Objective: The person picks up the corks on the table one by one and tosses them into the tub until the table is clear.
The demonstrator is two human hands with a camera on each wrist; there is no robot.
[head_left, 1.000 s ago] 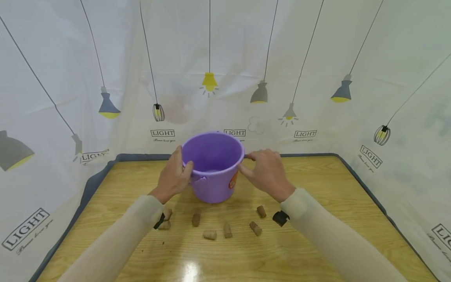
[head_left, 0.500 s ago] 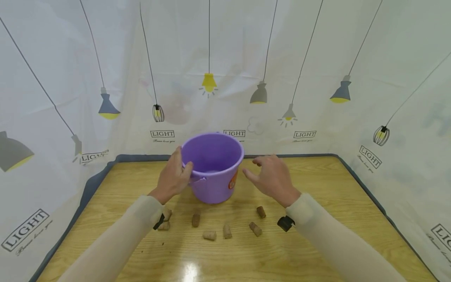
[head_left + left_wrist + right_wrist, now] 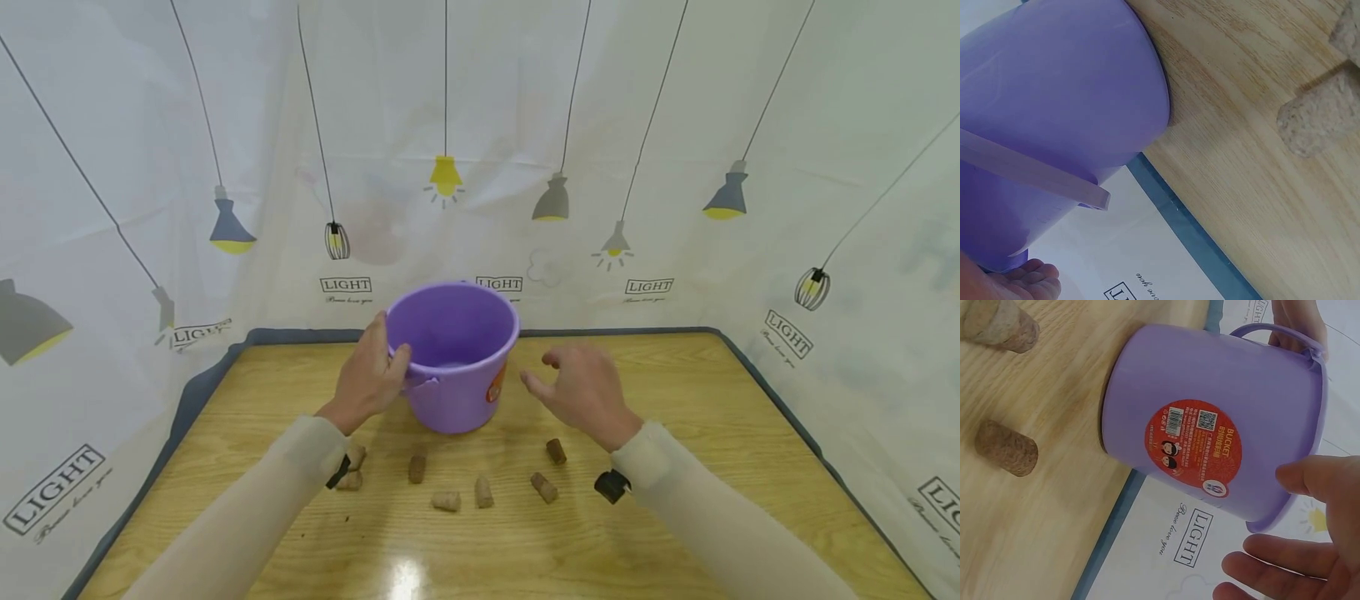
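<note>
A purple plastic bucket (image 3: pixel 450 400) stands upright toward the back of the wooden table. My left hand (image 3: pixel 367 371) grips its rim on the left side, the thumb over the near edge. To the right of the bucket, my right hand (image 3: pixel 585 392) hovers apart from it, holding nothing, thumb and fingers spread. The right wrist view shows a round red label (image 3: pixel 1191 450) on the bucket wall, with the fingers (image 3: pixel 1285 559) and thumb just off the rim. In the left wrist view, the bucket's handle (image 3: pixel 1035 172) hangs along its side.
Several corks lie scattered in front of the bucket, among them a dark one (image 3: pixel 556 452), a pale one (image 3: pixel 447 500) and a brown one (image 3: pixel 417 468). Two more sit by the left wrist. A white cloth printed with lamps (image 3: pixel 480 117) surrounds the table (image 3: pixel 675 533).
My right hand has let go of the bucket's rim and moved a little right and down, away from it. The left hand and bucket stay in place.
</note>
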